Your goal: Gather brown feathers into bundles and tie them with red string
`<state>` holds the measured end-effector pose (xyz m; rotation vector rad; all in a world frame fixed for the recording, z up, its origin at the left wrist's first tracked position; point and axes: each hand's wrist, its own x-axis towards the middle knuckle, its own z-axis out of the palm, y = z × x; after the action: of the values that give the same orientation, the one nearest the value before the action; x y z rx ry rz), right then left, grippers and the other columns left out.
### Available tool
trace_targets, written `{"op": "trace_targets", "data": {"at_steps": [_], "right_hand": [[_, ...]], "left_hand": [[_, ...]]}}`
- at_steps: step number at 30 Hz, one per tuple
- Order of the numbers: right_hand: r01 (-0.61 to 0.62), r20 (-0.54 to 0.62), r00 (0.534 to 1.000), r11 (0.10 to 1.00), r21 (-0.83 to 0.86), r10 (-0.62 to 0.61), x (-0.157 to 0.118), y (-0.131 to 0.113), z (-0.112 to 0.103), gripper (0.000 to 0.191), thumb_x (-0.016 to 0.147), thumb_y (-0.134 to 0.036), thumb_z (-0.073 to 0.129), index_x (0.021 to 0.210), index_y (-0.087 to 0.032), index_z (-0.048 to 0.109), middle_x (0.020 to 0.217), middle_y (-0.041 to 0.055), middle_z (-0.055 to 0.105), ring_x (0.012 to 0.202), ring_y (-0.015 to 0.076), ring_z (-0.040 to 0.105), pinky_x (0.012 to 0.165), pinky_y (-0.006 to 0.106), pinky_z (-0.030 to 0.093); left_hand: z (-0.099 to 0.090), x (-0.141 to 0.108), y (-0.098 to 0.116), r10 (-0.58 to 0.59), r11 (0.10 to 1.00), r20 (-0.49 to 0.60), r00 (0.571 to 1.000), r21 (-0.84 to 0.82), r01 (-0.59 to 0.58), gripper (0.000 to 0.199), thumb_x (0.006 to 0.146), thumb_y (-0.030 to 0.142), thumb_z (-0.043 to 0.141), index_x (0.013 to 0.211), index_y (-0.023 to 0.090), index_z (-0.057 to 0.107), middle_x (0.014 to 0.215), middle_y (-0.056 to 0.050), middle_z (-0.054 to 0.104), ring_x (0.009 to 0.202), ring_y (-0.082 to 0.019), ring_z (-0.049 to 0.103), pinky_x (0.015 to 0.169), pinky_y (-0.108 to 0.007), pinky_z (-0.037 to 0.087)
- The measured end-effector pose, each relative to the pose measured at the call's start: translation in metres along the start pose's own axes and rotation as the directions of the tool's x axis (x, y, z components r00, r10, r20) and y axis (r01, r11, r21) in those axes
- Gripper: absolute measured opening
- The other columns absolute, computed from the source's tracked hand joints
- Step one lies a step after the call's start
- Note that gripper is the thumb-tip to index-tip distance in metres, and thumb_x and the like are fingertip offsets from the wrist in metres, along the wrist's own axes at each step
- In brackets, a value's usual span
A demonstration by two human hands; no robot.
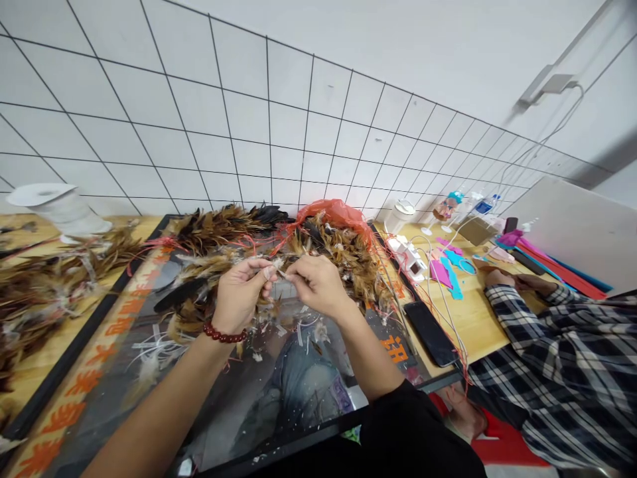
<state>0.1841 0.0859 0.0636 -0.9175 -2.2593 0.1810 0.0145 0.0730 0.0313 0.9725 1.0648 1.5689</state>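
My left hand (pixel 239 292), with a dark red bead bracelet (pixel 225 334) at the wrist, pinches the whitish, fluffy end of a small feather (pixel 279 265). From the other side my right hand (pixel 317 284) also has its fingertips closed on it; the fingers partly hide it. Both hands are just above the glossy dark board (pixel 219 398). Behind them lie brown feather bundles (pixel 213 229), and one more feather bundle (pixel 343 249) sits partly in a red plastic bag (pixel 333 211). White strips (pixel 156 345) and loose fluff are scattered nearer me.
At left are a white spool (pixel 60 209) and more brown feathers (pixel 40 292). To the right lie a black phone (pixel 430 333), a white device (pixel 408 257), cables and coloured scraps (pixel 450 265). A co-worker's plaid sleeve (pixel 517 318) is beyond. A wire grid (pixel 269 99) stands behind.
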Motion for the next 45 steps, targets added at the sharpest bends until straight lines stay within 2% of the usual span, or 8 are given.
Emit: {"op": "trace_targets", "data": {"at_steps": [3, 9, 15, 21, 26, 31, 36, 45], "right_hand": [[0.001, -0.083, 0.997, 0.997, 0.073, 0.006, 0.0, 0.004, 0.003, 0.016, 0.094, -0.023, 0.051, 0.087, -0.021, 0.065, 0.093, 0.0044, 0.067, 0.088, 0.0149, 0.061, 0.082, 0.028, 0.043], [0.17, -0.077, 0.983, 0.984, 0.047, -0.166, -0.002, 0.004, 0.018, 0.014, 0.089, -0.017, 0.053, 0.089, -0.021, 0.066, 0.109, 0.008, 0.064, 0.104, 0.0177, 0.059, 0.09, 0.033, 0.045], [0.078, -0.074, 0.995, 0.976, 0.203, -0.064, 0.0, -0.007, 0.026, 0.011, 0.093, -0.02, 0.049, 0.092, -0.02, 0.061, 0.131, 0.0131, 0.058, 0.121, 0.0189, 0.055, 0.1, 0.035, 0.046], [-0.036, -0.099, 0.992, 0.926, 0.376, 0.079, 0.004, -0.007, 0.027, 0.012, 0.092, -0.022, 0.05, 0.082, -0.02, 0.056, 0.099, 0.0078, 0.069, 0.1, 0.0166, 0.064, 0.092, 0.031, 0.049], [-0.132, -0.089, 0.979, 0.903, 0.409, 0.183, 0.003, 0.002, 0.02, 0.014, 0.09, -0.025, 0.053, 0.078, -0.019, 0.057, 0.082, 0.0028, 0.066, 0.078, 0.0142, 0.061, 0.078, 0.028, 0.049], [-0.066, -0.145, 0.982, 0.935, 0.348, 0.123, 0.002, 0.0, 0.009, 0.013, 0.089, -0.024, 0.055, 0.078, -0.02, 0.059, 0.087, 0.0045, 0.063, 0.087, 0.016, 0.06, 0.083, 0.03, 0.048], [0.025, -0.192, 0.981, 0.957, 0.288, 0.032, 0.002, -0.001, 0.002, 0.012, 0.091, -0.02, 0.05, 0.083, -0.02, 0.059, 0.098, 0.0067, 0.059, 0.096, 0.0162, 0.058, 0.088, 0.03, 0.046], [-0.148, -0.12, 0.972, 0.924, 0.352, 0.202, 0.004, 0.021, 0.005, 0.015, 0.09, -0.02, 0.051, 0.1, -0.019, 0.063, 0.104, 0.0077, 0.064, 0.094, 0.0165, 0.06, 0.086, 0.031, 0.05]], "left_hand": [[0.0, 0.0, 0.0, -0.012, 1.0, 0.0, 1.0, 0.025, 0.012, 0.029, 0.062, 0.033, 0.084, 0.079, 0.015, 0.07, 0.062, -0.002, 0.066, 0.046, -0.007, 0.049, 0.04, -0.017, 0.037], [0.002, 0.0, -0.002, -0.02, 1.0, -0.06, 0.998, -0.004, 0.02, 0.027, 0.058, 0.034, 0.085, 0.074, 0.015, 0.072, 0.05, 0.004, 0.055, 0.04, -0.005, 0.04, 0.037, -0.018, 0.033], [0.001, 0.001, -0.001, 0.0, 0.999, -0.097, 0.995, -0.036, -0.004, 0.027, 0.056, 0.031, 0.086, 0.073, 0.015, 0.074, 0.059, -0.001, 0.066, 0.047, -0.01, 0.053, 0.045, -0.021, 0.044], [0.0, -0.002, -0.004, 0.107, 0.992, -0.088, 0.99, 0.072, -0.1, 0.022, 0.06, 0.032, 0.085, 0.074, 0.017, 0.077, 0.071, -0.004, 0.071, 0.06, -0.014, 0.06, 0.053, -0.023, 0.05], [0.002, -0.005, -0.003, 0.029, 0.999, 0.037, 0.999, 0.042, -0.03, 0.027, 0.057, 0.036, 0.086, 0.074, 0.017, 0.077, 0.063, -0.003, 0.067, 0.053, -0.013, 0.055, 0.047, -0.025, 0.047], [0.0, -0.001, 0.008, -0.138, 0.989, 0.151, 0.979, -0.031, 0.144, 0.031, 0.059, 0.041, 0.086, 0.067, 0.015, 0.072, 0.054, -0.002, 0.057, 0.044, -0.01, 0.046, 0.039, -0.023, 0.038], [-0.004, 0.0, 0.012, -0.239, 0.967, 0.299, 0.924, 0.157, 0.2, 0.035, 0.059, 0.045, 0.085, 0.062, 0.014, 0.07, 0.045, 0.002, 0.044, 0.038, -0.005, 0.034, 0.036, -0.018, 0.026], [0.003, 0.0, 0.008, -0.274, 0.938, 0.2, 0.941, -0.159, 0.308, 0.038, 0.052, 0.038, 0.091, 0.067, 0.013, 0.066, 0.057, -0.002, 0.058, 0.042, -0.003, 0.039, 0.038, -0.017, 0.035]]}}
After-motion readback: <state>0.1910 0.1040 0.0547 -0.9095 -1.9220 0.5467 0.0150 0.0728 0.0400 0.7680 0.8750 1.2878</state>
